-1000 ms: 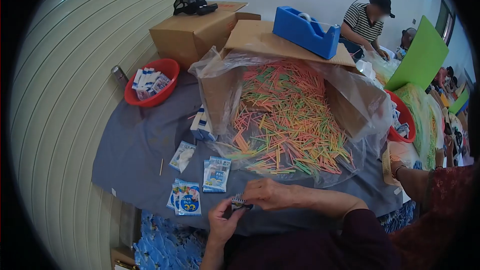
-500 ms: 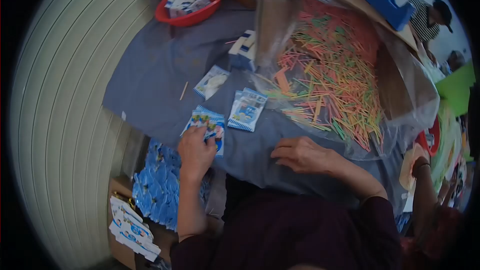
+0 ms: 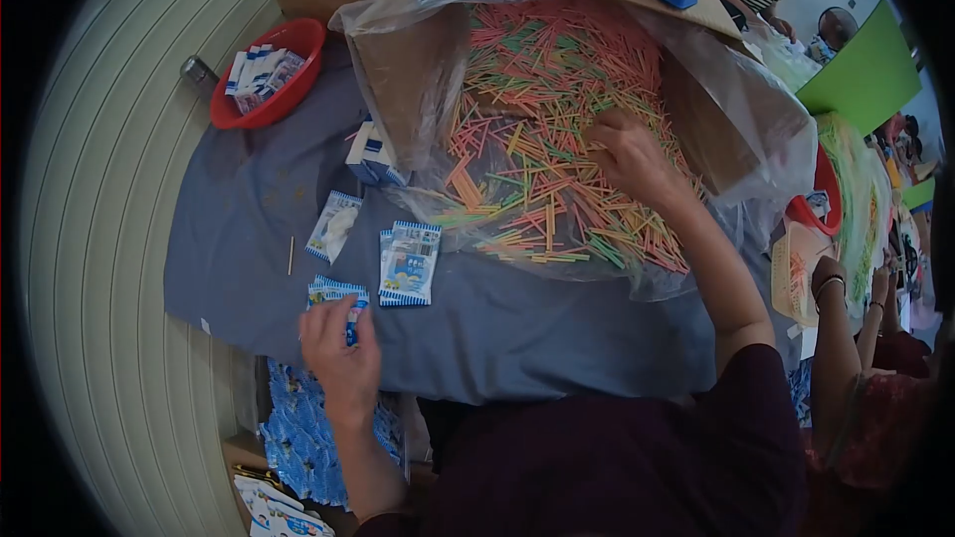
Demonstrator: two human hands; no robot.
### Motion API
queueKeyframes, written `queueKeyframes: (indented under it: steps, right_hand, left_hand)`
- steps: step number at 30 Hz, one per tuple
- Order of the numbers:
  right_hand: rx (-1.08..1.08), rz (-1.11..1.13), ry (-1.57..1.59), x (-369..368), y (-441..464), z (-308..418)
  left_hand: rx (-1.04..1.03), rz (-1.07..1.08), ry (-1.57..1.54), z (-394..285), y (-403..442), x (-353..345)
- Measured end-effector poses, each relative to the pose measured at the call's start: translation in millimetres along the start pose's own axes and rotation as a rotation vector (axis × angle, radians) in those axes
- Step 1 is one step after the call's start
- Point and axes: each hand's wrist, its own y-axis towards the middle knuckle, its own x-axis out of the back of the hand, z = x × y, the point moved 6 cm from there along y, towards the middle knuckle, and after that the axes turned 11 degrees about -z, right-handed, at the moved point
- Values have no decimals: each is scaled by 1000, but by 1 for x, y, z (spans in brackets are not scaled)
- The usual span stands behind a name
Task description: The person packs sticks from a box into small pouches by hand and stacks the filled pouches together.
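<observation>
My left hand point(image 3: 341, 350) is closed with thumb and fingers about a small stack of blue-and-white printed packets point(image 3: 336, 288) near the cloth's front edge. Right of it lies another pair of such packets point(image 3: 409, 264). Behind these is a single packet point(image 3: 334, 226) with something white on it. My right hand point(image 3: 632, 154) reaches into a large heap of thin coloured sticks point(image 3: 557, 169), pink, green, yellow and orange. Its fingers are curled down against the heap; whatever they may hold is hidden.
The heap lies in a plastic-lined cardboard box point(image 3: 408, 80). A red bowl point(image 3: 310, 70) of packets, a metal flask point(image 3: 198, 72), a small box point(image 3: 373, 152) and one loose stick point(image 3: 291, 255) stand or lie leftward. Blue packets point(image 3: 303, 433) fill a container below. Other people work at right.
My right hand has moved from the cloth's front up and into the coloured sticks. My left hand stays at the packet stack. The view has shifted, so things appear further left.
</observation>
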Motion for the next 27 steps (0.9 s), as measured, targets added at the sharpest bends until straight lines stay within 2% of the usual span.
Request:
queueKeyframes:
  steps: [1, 2, 4, 6, 7, 8, 12, 14, 15, 17, 19, 21, 23, 25, 27]
  right_hand:
    - [-42, 33, -38, -10, 8, -15]
    - [-87, 62, -75, -19, 16, -29]
    - [-121, 82, -150, -37, 38, -34]
    - [-159, 108, -227, -53, 65, -32]
    - [-176, 276, -332, -65, 76, -32]
    - [-193, 446, -433, -78, 83, -34]
    - [-301, 336, -475, -115, 107, -53]
    - [-225, 522, -528, -126, 111, -54]
    - [-227, 524, -522, -130, 115, -51]
    - [-195, 725, -703, -141, 116, -51]
    - [-240, 683, -597, -126, 122, -51]
    - [-274, 644, -490, -124, 123, -60]
    - [-393, 358, -308, -121, 131, -90]
    - [-362, 324, -424, -114, 126, -95]
    - [-333, 286, -540, -101, 121, -97]
  left_hand:
    - [-10, 83, -176, -8, 2, -12]
    - [-10, 78, -169, -19, 9, -20]
    - [-57, 264, -33, -45, 20, -51]
    - [-98, 304, 53, -53, 20, -71]
    - [-136, 347, 138, -55, 19, -81]
    - [-138, 350, 147, -56, 16, -85]
    - [-219, 327, 185, -62, 9, -89]
    - [-231, 351, 215, -62, 3, -93]
    - [-240, 304, 223, -61, 1, -95]
    - [-254, 256, 223, -58, -2, -98]
    - [-250, 77, 75, -56, -3, -88]
    - [-194, 53, 3, -51, -2, -83]
    - [-143, 21, -73, -50, 2, -76]
    - [-27, 109, -91, -47, 6, -75]
    - [-12, 121, -71, -49, 11, -74]
